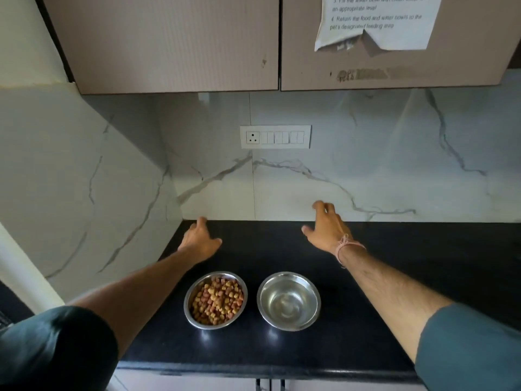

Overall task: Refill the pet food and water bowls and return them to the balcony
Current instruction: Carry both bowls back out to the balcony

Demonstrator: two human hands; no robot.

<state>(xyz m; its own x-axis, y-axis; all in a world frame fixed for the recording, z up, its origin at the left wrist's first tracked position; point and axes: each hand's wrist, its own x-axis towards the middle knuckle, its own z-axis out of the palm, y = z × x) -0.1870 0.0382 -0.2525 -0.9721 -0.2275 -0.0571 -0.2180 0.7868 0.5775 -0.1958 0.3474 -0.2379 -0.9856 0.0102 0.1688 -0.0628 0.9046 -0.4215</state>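
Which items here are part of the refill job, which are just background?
Job: food bowl full of kibble; water bowl, looks filled; left hand and right hand, both open, holding nothing.
Background: switch panel; paper note; cabinet doors; countertop.

Both arms reached forward, hands empty.
The left hand (200,240) was stretched out, fingers loosely spread, palm down. The right hand (327,227) was raised a little higher, fingers curled and apart, a pink thread band on its wrist. Neither held anything.
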